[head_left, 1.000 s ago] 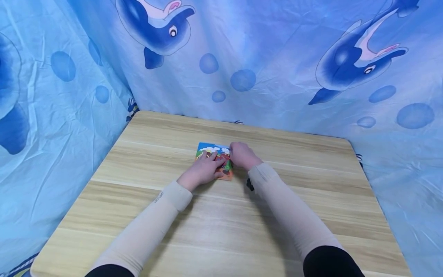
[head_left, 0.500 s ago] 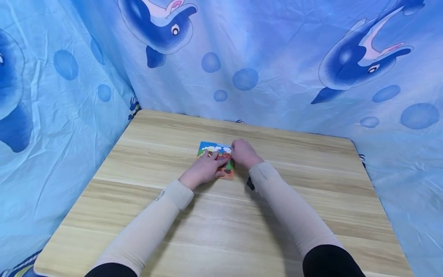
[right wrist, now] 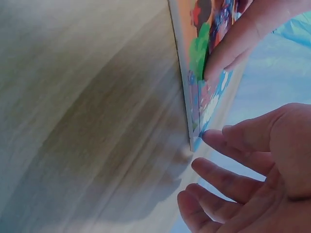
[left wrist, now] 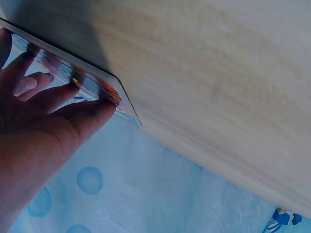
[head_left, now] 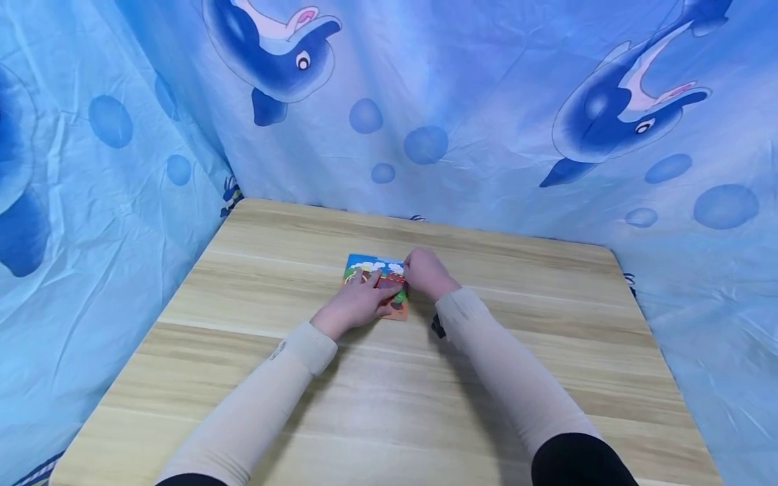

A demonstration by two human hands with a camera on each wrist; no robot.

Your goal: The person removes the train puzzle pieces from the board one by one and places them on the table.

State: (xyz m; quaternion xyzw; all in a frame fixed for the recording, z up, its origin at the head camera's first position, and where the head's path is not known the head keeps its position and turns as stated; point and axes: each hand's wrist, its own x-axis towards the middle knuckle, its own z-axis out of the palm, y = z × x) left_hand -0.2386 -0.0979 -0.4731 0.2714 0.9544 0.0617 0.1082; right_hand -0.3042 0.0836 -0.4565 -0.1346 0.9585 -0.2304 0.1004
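A thin square board (head_left: 372,260) with a colourful printed picture of clouds and greenery lies flat on the wooden table. My left hand (head_left: 356,299) rests on its face, fingers spread; in the left wrist view those fingertips (left wrist: 109,104) press the picture. My right hand (head_left: 427,273) is at the board's right edge, near the upper corner. In the right wrist view my right hand (right wrist: 262,170) has its index fingertip touching the board's corner (right wrist: 195,138), thumb close beside that finger. The other fingers are loosely bent and hold nothing. Much of the picture is hidden under the left hand.
The light wooden table (head_left: 516,337) spreads around the board on all sides. A blue curtain (head_left: 486,135) with dolphins and bubbles stands behind and at the left. A small black piece (head_left: 438,327) shows under the right cuff.
The head view has shifted slightly. Both hands and the board keep nearly the same places; the left hand still rests on the picture and the right stays at its edge.
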